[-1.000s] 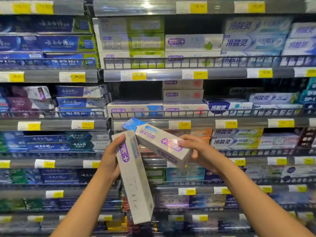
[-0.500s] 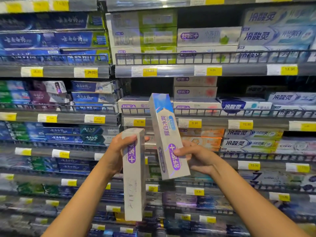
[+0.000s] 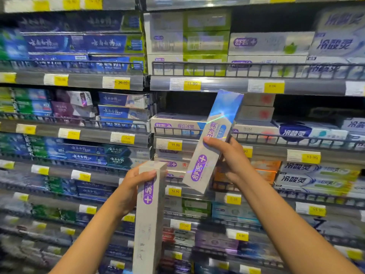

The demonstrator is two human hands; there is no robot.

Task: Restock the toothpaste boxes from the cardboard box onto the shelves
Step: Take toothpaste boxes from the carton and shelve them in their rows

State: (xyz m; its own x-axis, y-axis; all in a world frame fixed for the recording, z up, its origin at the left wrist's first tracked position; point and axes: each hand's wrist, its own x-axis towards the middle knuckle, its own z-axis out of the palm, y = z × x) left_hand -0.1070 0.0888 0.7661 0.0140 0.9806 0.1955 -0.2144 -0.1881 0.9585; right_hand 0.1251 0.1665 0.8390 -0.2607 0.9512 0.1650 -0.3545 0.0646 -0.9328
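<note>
I hold two white toothpaste boxes with purple logos in front of the shelves. My left hand (image 3: 132, 189) grips the top of one toothpaste box (image 3: 149, 224), which hangs upright with its lower end near the bottom edge. My right hand (image 3: 230, 161) grips the middle of a second toothpaste box (image 3: 214, 139), tilted with its blue holographic end up and to the right. That end overlaps the shelf row (image 3: 177, 133) holding a matching white and blue box (image 3: 177, 123), with a dark gap above it. The cardboard box is out of view.
Shelves full of toothpaste boxes fill the view: blue boxes (image 3: 110, 44) at the left, white and green ones (image 3: 187, 42) at the top middle, white and blue ones (image 3: 308, 178) at the right. Wire rails (image 3: 256, 68) and yellow price tags (image 3: 174, 145) run along each shelf edge.
My right hand has raised its box and tipped the blue end up and to the right, toward the shelf gap. The left hand's box stays upright. The view has come closer to the shelves.
</note>
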